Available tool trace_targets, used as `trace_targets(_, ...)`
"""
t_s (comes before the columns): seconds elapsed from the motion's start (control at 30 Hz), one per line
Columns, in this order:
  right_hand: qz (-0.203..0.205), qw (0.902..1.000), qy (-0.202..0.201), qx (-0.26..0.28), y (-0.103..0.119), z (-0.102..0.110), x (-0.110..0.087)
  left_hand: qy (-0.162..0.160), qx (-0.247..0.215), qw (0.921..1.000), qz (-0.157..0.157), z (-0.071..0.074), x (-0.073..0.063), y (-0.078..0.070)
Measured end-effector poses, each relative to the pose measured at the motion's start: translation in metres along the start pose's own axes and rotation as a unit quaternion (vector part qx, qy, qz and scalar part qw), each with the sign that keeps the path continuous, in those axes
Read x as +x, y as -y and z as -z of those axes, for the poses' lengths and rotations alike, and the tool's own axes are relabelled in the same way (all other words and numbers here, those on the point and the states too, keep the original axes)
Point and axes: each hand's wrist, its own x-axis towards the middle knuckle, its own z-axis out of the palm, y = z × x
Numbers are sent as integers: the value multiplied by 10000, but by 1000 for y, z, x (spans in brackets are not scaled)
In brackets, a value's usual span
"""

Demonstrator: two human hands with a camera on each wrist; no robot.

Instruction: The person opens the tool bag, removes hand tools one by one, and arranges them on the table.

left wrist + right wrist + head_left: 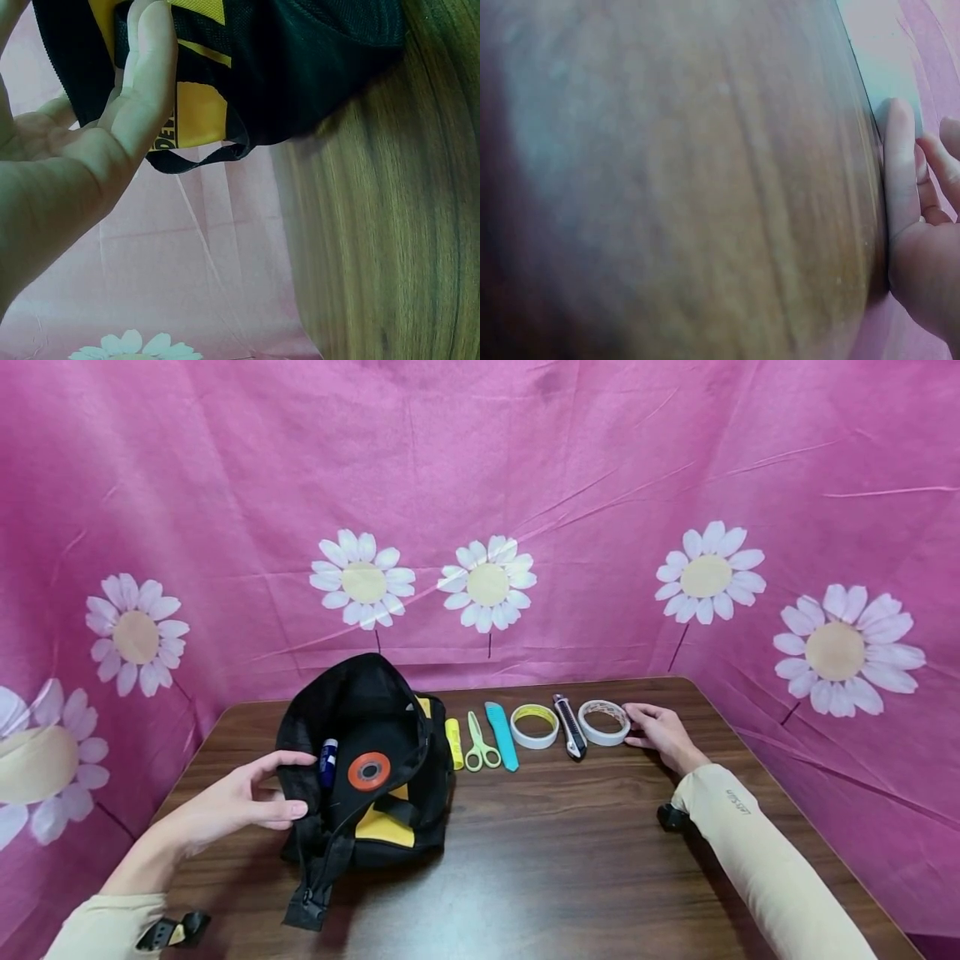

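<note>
A black and yellow bag (437,814) stands on the table with its top held wide. My left hand (225,802) pinches its near left rim between thumb and fingers; the left wrist view shows that hand (112,135) against the bag's fabric (300,75). Inside lie a dark blue glue stick (327,764) and an orange roll (355,772) with a dark core. At the right end of a row of items, my right hand (663,733) touches the edge of a white tape roll (604,739) with extended fingertips. In the right wrist view a finger (901,157) rests against the roll's pale side (889,67).
Right of the bag, the row holds a yellow highlighter (454,744), light green scissors (482,756), a flat turquoise tool (501,735), a tape roll with yellow inside (534,743) and a utility knife (570,728). Behind the wooden table (562,860) hangs a pink flowered cloth (585,510).
</note>
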Motion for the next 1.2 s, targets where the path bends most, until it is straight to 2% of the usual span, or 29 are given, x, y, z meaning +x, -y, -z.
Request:
trace_targets(0.23, -323, 9988, 307, 217, 12, 6, 1, -54, 127, 9999, 91, 0, 0, -5)
trace_targets(0.33, -428, 9979, 488, -53, 23, 7, 0, -78, 196, 9997, 144, 1, -1, -7)
trace_targets(0.5, -151, 9959, 590, -662, 57, -8, 1, -76, 295, 9994, 176, 2, -2, -8)
trace_targets(0.67, 199, 9931, 1065, -439, 103, -44, 0, -38, 326, 9992, 221, 4, -3, -8)
trace_targets(0.83, 421, 9844, 1684, -286, 153, -91, -9, -16, 319, 9993, 205, 5, -4, -8)
trace_targets(1.0, 615, 9721, 2221, -442, 198, -132, -16, -50, 324, 9991, 254, 6, -5, -10)
trace_targets(1.2, 768, 9496, 2972, -634, 241, -176, -28, -67, 281, 9993, 232, 6, -5, -11)
